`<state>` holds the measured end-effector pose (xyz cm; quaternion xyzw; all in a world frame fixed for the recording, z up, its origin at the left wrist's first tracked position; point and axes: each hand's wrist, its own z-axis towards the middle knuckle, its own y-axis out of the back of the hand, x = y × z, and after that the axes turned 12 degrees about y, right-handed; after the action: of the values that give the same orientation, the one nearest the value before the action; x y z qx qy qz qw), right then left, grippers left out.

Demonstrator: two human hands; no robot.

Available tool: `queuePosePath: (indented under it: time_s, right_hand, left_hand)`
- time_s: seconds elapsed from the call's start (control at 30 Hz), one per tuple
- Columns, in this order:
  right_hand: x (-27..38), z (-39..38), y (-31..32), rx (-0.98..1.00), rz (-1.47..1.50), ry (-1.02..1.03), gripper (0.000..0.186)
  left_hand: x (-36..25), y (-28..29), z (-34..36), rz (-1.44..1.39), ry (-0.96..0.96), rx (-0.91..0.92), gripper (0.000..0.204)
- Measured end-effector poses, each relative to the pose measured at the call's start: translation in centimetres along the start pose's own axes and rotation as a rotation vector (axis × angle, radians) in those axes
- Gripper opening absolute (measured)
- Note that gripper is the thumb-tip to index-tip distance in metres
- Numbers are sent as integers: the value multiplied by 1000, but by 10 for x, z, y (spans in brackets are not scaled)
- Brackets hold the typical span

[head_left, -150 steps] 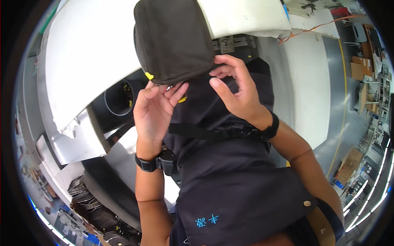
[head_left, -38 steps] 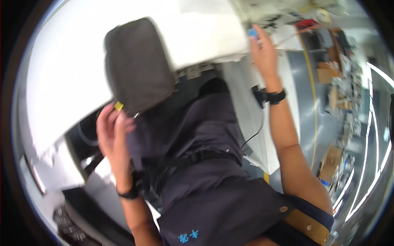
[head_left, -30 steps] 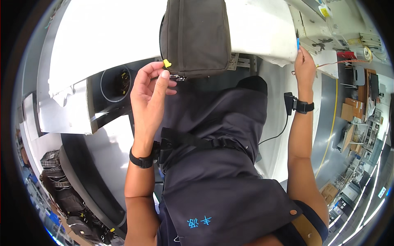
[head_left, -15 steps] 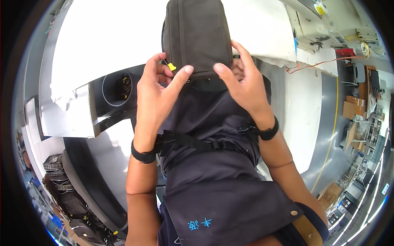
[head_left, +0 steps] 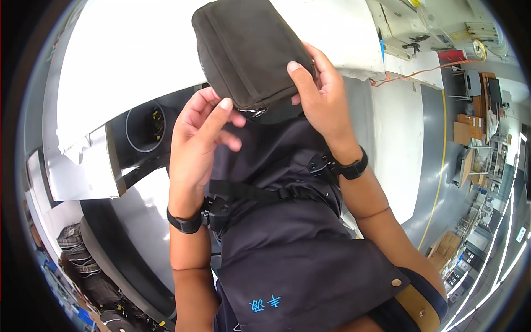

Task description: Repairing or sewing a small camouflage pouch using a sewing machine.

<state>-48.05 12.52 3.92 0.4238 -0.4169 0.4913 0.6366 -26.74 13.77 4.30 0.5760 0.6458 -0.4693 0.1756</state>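
Observation:
A dark grey-brown zippered fabric pouch point(head_left: 243, 50) is held up, tilted, over the edge of the white table. My right hand point(head_left: 323, 99) grips its lower right side, thumb on the front panel and fingers behind. At the lower left corner, my left hand point(head_left: 196, 127) has its thumb against the edge and its index finger partly behind the pouch. Its other fingers curl loosely below the corner. Shiny metal zipper parts point(head_left: 253, 112) show along the bottom edge. The back of the pouch is hidden.
The white table point(head_left: 133, 50) spans the far side. A dark round bin point(head_left: 146, 127) with small yellow bits stands left, beside a white box-like corner. Stacked dark bags point(head_left: 83, 265) lie lower left. An orange cord point(head_left: 409, 74) runs at right. I wear a dark apron point(head_left: 304, 276).
The pouch has turned, its top leaning left, and its bottom edge now shows metal parts. My left hand has shifted left and down. The yellow tag near its fingers is out of sight.

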Motion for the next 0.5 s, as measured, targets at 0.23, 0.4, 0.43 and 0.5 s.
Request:
queuePosePath:
  time_s: [0.23,0.4,0.43,0.5]
  right_hand:
    - [6,3,-1,-26,33,-101,41]
    - [4,7,0,-32,6,-65,38]
    - [4,6,1,-24,14,-69,38]
    - [4,6,2,-25,55,-80,38]
  left_hand:
    - [3,0,4,-167,85,209,27]
    - [16,0,7,-180,58,199,27]
    - [17,1,7,-179,56,233,26]
    - [18,5,9,-216,66,284,24]
